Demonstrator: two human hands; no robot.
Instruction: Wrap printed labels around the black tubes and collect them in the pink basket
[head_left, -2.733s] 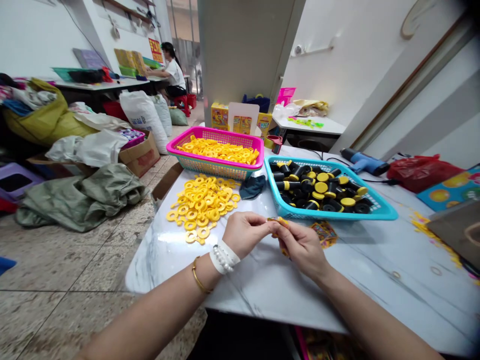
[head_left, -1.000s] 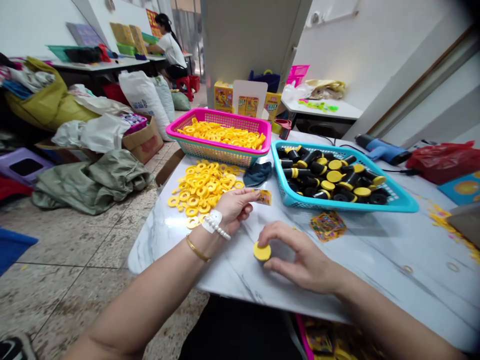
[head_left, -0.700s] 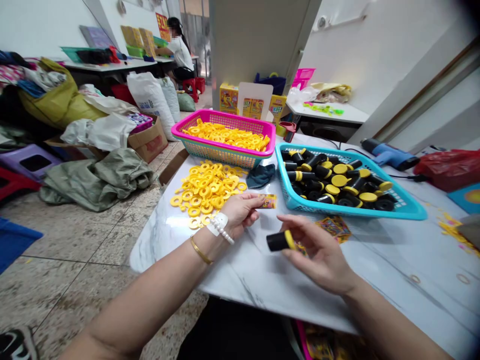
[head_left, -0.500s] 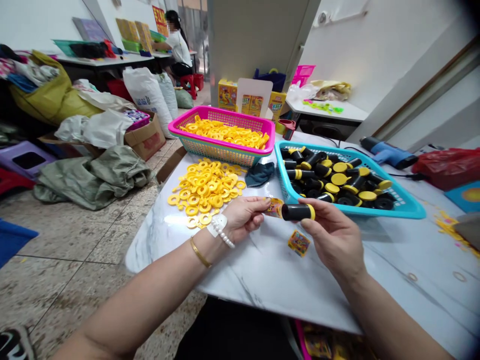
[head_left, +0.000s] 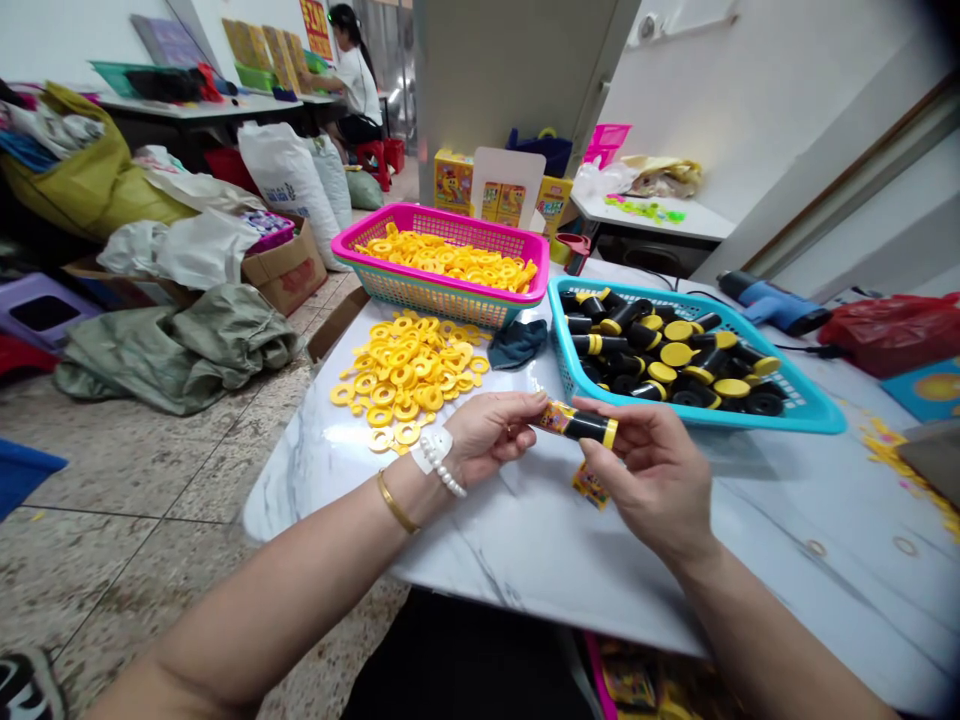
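Observation:
Over the middle of the table, my right hand (head_left: 654,474) grips a black cylinder with a yellow end (head_left: 588,426) between thumb and fingers. My left hand (head_left: 489,434) pinches a colourful printed label sleeve (head_left: 555,416) at the cylinder's left end. The two overlap there, though I cannot tell how far the sleeve goes around it. Just below the right fingers lies a small stack of similar printed labels (head_left: 588,488), partly covered by the hand. Yellow ring-shaped pieces (head_left: 412,370) are heaped left of my hands. Behind them, a turquoise basket (head_left: 814,408) is full of black cylinders with yellow ends.
A pink basket (head_left: 442,217) of yellow pieces stands at the table's back, near a dark cloth (head_left: 517,344). At right lie a blue heat gun (head_left: 776,303) and a red bag (head_left: 892,330). Another person (head_left: 358,85) sits at a far table.
The cylinder has shifted slightly left and tilted, its left end now meeting the sleeve. My right hand has moved left with it, covering more of the label stack.

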